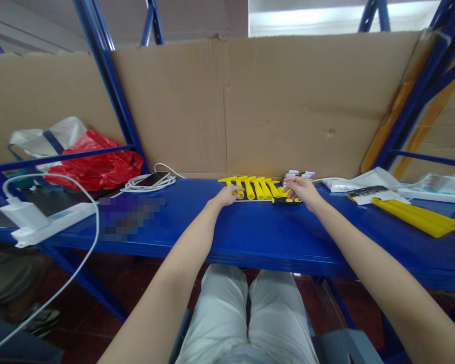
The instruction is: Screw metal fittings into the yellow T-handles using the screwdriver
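Several yellow T-shaped plastic pieces (258, 188) lie side by side in a row near the back of the blue table. At the left end of the row, my left hand (226, 196) has its fingers closed on the nearest yellow piece (240, 194). My right hand (302, 190) is over the right end, its fingers bent and drawn together; what they hold, if anything, is too small to make out. Just under that hand lies a screwdriver (287, 200) with a black and yellow handle, its shaft pointing left along the front of the row.
Cardboard (227, 106) stands along the back edge. On the left are a red plastic bag (98, 159), a coiled white cable (147, 183) with a phone, and a power strip (56, 222). To the right lie a long yellow piece (417, 216) and white packaging (364, 181).
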